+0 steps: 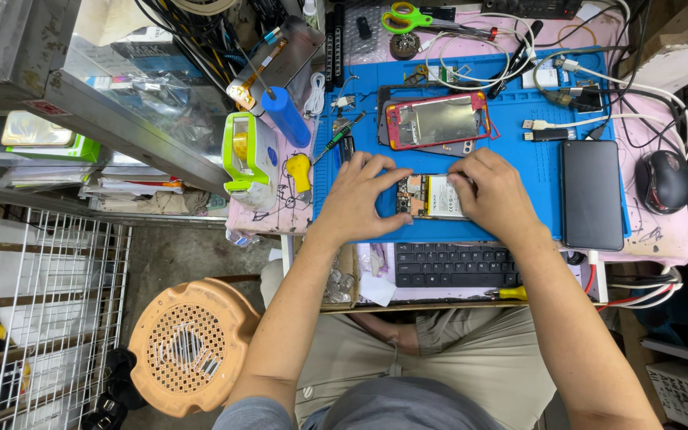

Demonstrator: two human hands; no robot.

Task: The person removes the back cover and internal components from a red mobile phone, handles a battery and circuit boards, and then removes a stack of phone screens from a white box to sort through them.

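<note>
We see both hands on an opened phone (pixel 430 197) that lies on the blue work mat (pixel 519 215) of the bench (pixel 662 231), near the mat's front edge. Our left hand (pixel 362 199) covers the left end of the phone, its fingers (pixel 384 171) bent and pressing on the upper edge, so they grasp the phone body from this side. Our right hand (pixel 494 189) holds the right end, with the fingers (pixel 462 177) curled down onto the white battery area; whether a small tool is pinched there, we cannot tell. Between the two hands the circuit board with orange parts and the pale battery are visible.

Just behind the phone lies a red phone frame (pixel 437 121) with a metal plate inside. A black phone (pixel 592 193) lies face down on the right part of the mat, and a black mouse (pixel 664 181) is beside it on the pink cover. On the left of the mat we see a blue cylinder (pixel 287 116), a green and white tape dispenser (pixel 247 155) and a small screwdriver (pixel 333 143). A black keyboard (pixel 455 265) sits on a lower tray in front of the bench, and green scissors (pixel 406 17) lie at the far edge.
</note>
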